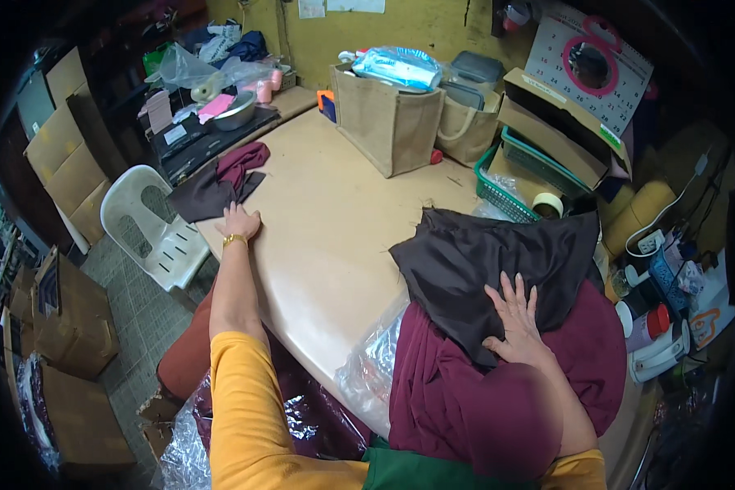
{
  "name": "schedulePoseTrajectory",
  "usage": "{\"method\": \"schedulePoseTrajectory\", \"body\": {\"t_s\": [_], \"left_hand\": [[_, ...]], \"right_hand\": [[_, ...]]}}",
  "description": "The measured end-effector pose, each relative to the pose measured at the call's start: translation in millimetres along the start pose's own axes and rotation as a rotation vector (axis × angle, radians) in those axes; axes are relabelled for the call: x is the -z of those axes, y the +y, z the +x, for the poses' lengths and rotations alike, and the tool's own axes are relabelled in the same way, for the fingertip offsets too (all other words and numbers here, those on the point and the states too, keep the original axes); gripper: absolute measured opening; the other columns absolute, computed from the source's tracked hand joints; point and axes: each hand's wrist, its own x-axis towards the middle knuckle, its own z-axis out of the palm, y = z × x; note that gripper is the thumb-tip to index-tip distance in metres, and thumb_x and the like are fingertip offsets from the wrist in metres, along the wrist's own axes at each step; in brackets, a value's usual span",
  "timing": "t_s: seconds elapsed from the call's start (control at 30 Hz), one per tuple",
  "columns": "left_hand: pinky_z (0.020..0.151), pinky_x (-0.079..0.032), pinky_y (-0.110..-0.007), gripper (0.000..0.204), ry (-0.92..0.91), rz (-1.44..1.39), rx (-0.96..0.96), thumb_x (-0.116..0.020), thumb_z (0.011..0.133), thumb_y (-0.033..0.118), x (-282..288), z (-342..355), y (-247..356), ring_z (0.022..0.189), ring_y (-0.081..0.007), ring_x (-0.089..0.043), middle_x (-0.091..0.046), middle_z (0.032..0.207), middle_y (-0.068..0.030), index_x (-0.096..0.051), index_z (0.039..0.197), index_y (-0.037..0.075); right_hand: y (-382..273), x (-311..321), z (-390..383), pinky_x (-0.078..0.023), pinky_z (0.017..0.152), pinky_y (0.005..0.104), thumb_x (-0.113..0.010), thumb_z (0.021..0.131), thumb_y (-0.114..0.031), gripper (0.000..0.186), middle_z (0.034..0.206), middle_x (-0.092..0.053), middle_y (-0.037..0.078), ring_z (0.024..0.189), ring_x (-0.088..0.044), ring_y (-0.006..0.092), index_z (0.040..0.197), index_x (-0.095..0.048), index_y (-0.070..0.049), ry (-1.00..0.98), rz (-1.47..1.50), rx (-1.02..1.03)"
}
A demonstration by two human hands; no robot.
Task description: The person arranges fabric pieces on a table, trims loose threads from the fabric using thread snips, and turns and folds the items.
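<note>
On the right, a black cloth (498, 249) with frayed edges lies over a heap of maroon fabric (441, 376). My right hand (516, 322) rests on the black cloth, its fingers spread and flat. My left arm stretches out to the table's left edge. There my left hand (238, 224), with a gold-coloured band at the wrist, touches the near corner of a small dark cloth piece (200, 196). Its fingers reach forward, apart, and do not look closed on the cloth. A crumpled maroon piece (243, 163) lies partly on that dark piece.
Jute bags (384, 122) stand at the back of the table (327, 212). A green basket (506, 189) with boxes is at the right. Clear plastic (371, 351) lies beside the maroon heap. A white chair (159, 229) stands left of the table, near cardboard boxes (73, 318).
</note>
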Motion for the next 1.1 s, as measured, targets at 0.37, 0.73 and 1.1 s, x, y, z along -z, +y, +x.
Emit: {"method": "schedulePoseTrajectory", "body": {"t_s": [0.37,0.73,1.1], "left_hand": [[0.09,-0.05,-0.041,0.039,-0.347,-0.421,-0.883,-0.068,0.087,0.036,123.5,-233.2,63.7,0.101,-0.0335,-0.066,-0.069,0.109,-0.0186,-0.071,0.108,0.003],[0.068,-0.051,-0.037,0.021,0.212,-0.771,-0.632,-0.07,0.087,0.019,10.0,-233.1,38.4,0.07,-0.0282,-0.066,-0.066,0.075,-0.0171,-0.063,0.095,0.001],[0.074,-0.047,-0.026,0.016,0.139,-1.001,-1.546,-0.066,0.091,0.013,364.5,-395.9,133.5,0.08,-0.01,-0.06,-0.065,0.084,-0.0041,-0.067,0.091,-0.002]], "right_hand": [[8.0,-4.8,-6.5,0.003,0.114,0.0628,-0.06,0.082,-0.063,0.093,0.163,-0.004,0.016,0.149,0.002,0.0418,0.155,-0.023,-0.018,0.047,-0.048,-0.016],[-11.0,43.8,-5.8,-0.003,0.116,0.0621,-0.059,0.084,-0.064,0.09,0.161,-0.01,0.02,0.148,0.0,0.0433,0.154,-0.023,-0.022,-0.152,0.008,-0.012],[-153.1,172.9,14.1,-0.048,0.092,0.0347,-0.084,0.066,-0.013,0.057,0.112,-0.069,0.01,0.103,-0.063,0.0188,0.118,-0.064,-0.003,-0.11,0.599,0.39]]}}
